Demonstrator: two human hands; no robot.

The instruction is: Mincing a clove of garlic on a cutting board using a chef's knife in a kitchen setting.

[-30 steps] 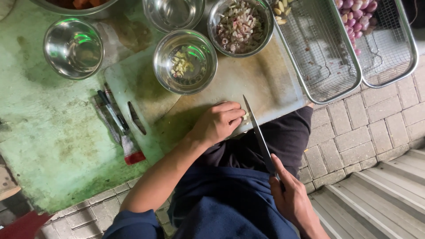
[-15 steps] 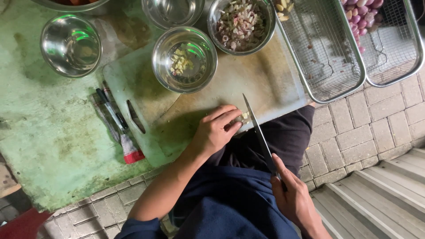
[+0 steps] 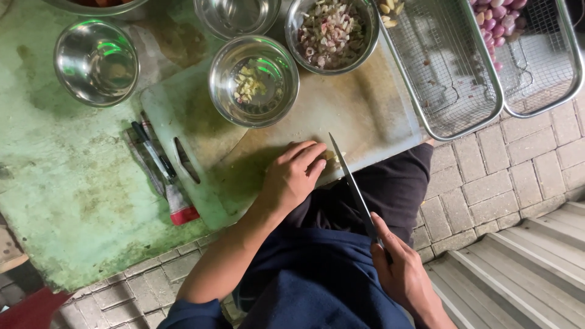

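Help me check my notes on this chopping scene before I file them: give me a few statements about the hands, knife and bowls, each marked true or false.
1. The right hand grips the knife. True.
2. The left hand rests inside a steel bowl. False: it presses a pale bit of food on the cutting board.
3. The bowl on the board holds a few pale chopped pieces. True.
4. The wire basket overhanging the board's right end is full of purple bulbs. False: those lie in the farther basket.
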